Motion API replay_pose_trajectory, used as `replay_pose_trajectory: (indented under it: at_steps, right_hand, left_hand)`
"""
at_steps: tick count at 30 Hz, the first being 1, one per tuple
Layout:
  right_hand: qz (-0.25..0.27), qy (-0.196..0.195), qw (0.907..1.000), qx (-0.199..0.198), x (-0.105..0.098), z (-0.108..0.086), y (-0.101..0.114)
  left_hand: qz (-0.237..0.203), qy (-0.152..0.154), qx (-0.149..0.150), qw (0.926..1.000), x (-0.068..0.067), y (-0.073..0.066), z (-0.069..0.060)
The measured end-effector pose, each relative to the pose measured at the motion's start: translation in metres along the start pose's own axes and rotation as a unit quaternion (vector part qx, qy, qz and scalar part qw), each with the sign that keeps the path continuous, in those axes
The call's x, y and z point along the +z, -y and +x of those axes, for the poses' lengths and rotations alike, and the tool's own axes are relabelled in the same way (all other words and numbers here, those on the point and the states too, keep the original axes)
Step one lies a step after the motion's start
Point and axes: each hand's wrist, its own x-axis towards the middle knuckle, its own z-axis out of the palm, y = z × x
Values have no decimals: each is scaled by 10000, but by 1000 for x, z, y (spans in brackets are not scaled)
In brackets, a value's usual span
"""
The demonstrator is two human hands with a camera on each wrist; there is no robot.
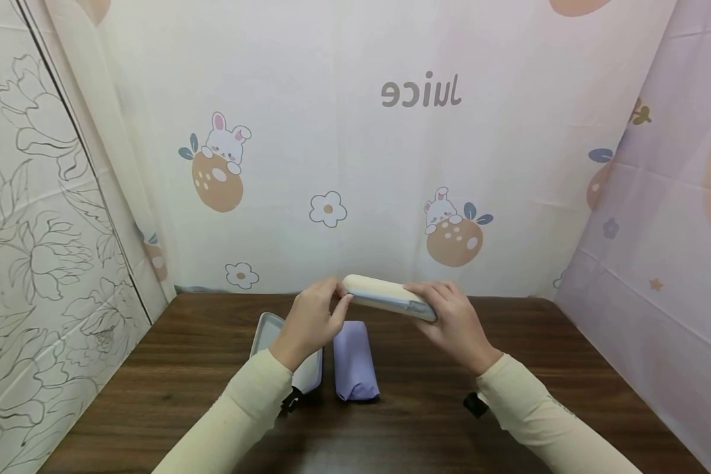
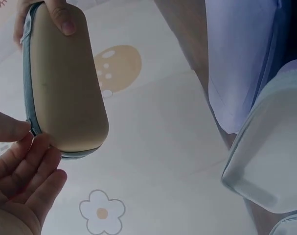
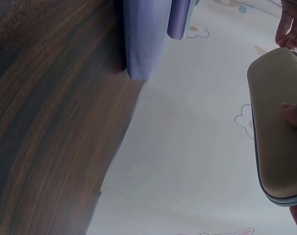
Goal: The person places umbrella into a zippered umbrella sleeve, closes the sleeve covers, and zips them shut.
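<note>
A cream zip-up hard case (image 1: 382, 289) with a grey-blue zipper band is held in the air above the back of the table. My right hand (image 1: 453, 322) grips its right end, with the thumb on the cream shell in the right wrist view. At the other end, my left hand (image 1: 311, 319) pinches the zipper's end between thumb and index finger; the small pull (image 2: 34, 128) is mostly covered by the fingertips. The zipper looks closed along the visible side. Below lies a lavender wrapped bundle (image 1: 355, 362), touched by neither hand.
A shallow open case (image 1: 264, 329) with a pale inside lies on the dark wood table (image 1: 426, 421), partly hidden behind my left forearm. Printed curtains (image 1: 332, 145) hang just behind the table's back edge and along both sides.
</note>
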Motion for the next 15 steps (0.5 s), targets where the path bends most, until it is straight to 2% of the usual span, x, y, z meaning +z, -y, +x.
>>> replay_pose_trajectory:
  at_steps: [15]
  right_hand:
    - [-10,5,10000,30,0,0,-1]
  left_hand:
    - [-50,39,-266,9996,2,8,0]
